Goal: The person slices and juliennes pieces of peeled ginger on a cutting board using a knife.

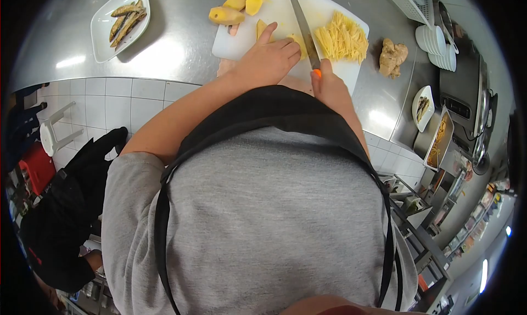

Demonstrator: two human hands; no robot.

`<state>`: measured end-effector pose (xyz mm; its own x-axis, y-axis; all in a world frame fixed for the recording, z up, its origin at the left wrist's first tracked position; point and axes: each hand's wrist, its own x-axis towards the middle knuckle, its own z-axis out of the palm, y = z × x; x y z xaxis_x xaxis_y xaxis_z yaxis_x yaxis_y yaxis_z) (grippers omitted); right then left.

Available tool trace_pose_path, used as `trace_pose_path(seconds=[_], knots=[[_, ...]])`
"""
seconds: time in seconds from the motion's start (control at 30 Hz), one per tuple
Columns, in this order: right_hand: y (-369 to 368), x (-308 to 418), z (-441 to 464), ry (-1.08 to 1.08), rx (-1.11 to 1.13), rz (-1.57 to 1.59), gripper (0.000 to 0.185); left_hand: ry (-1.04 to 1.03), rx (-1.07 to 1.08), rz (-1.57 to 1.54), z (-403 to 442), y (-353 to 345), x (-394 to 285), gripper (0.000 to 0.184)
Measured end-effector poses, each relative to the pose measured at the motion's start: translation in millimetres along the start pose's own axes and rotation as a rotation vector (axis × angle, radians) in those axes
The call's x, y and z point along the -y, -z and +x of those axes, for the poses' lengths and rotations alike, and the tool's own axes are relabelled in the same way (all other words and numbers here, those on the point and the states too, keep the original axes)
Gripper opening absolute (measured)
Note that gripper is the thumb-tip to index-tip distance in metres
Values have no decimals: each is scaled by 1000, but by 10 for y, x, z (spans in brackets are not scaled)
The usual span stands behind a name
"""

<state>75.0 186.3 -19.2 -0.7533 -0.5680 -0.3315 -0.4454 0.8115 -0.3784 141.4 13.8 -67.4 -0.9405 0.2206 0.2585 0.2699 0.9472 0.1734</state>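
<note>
Left arm: the bare forearm is slanting out from the grey sleeve, its elbow end lying toward 8 o'clock from the wrist.
Left hand: the left hand [274, 54] is lying back-up over the lower part of the white cutting board [225, 43]; one finger is sticking out alone toward 12 o'clock, while the others are bending close together toward 2 o'clock.
Left fingertips: they are resting at a yellow piece [298, 43]; the thumb is hiding underneath, so I cannot tell whether it is pinching.
Yellow piece: it is sitting near the board's middle, between those fingertips and the blade.
Right arm: the forearm is running back toward 5 o'clock from the wrist.
Right hand: the right hand [331, 84] is closing firmly round the handle of the knife [302, 18], a bit of orange showing.
Knife: the blade is pointing between 11 and 12 o'clock.
Board: yellow strips [341, 38] are heaping at 3 o'clock from its middle; peeled chunks [236, 1] are lying at 10.
Counter: a knobbly root [393, 58] is lying off the board, between 3 and 4 o'clock.
</note>
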Motion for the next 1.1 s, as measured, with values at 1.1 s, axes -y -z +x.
trace_pose_path(seconds=[1.1], knots=[[68,50,-29,44,32,-50,23,10,89,-23,-18,68,27,38]])
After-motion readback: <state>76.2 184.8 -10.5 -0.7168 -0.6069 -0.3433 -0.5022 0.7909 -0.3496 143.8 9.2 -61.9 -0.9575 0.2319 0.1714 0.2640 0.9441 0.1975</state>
